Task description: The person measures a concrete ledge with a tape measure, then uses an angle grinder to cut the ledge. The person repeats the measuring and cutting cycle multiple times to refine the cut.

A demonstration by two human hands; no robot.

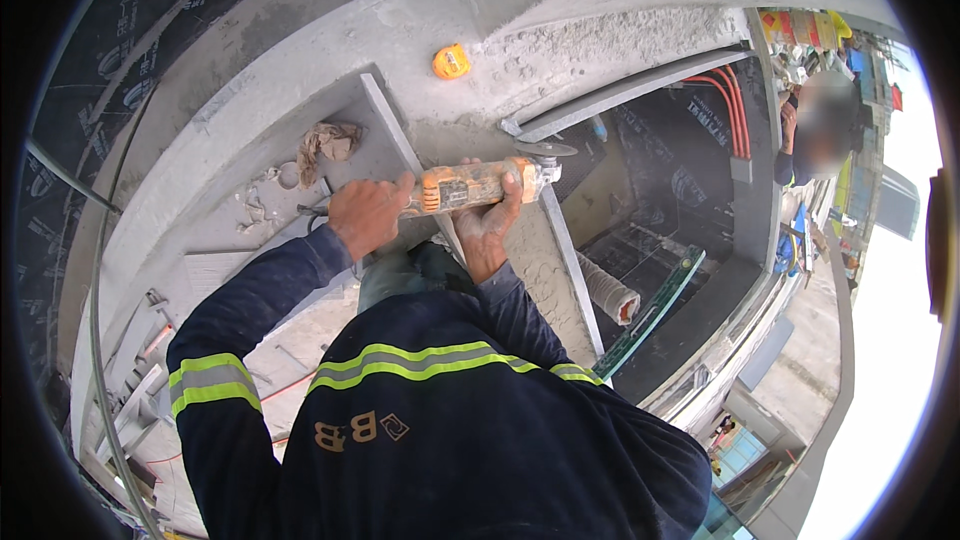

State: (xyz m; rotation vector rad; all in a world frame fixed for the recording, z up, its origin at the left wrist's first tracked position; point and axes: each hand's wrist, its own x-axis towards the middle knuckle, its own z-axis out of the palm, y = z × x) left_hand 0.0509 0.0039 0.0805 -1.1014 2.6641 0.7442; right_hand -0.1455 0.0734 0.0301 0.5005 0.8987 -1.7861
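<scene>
An orange, dust-covered angle grinder (470, 187) lies across in front of me, its cutting disc (545, 149) at the right end. My right hand (487, 225) supports it from below near the head, thumb up along the body and fingers mostly hidden behind it. At the rear end is my left hand (370, 212), closed, with its index finger pressed toward the housing; its other fingertips are hidden. The disc is close to the end of a grey slab edge (635, 92); whether they touch I cannot tell.
A yellow tape measure (451, 61) rests on the concrete ledge (400, 20) beyond. Left of the grinder are a crumpled brown cloth (328, 145) and a tape roll (287, 176). Rightward lie orange conduits (738, 115), a whitish ribbed tube (610, 290) and a green strip (660, 310). Another person (820, 130) is at far right.
</scene>
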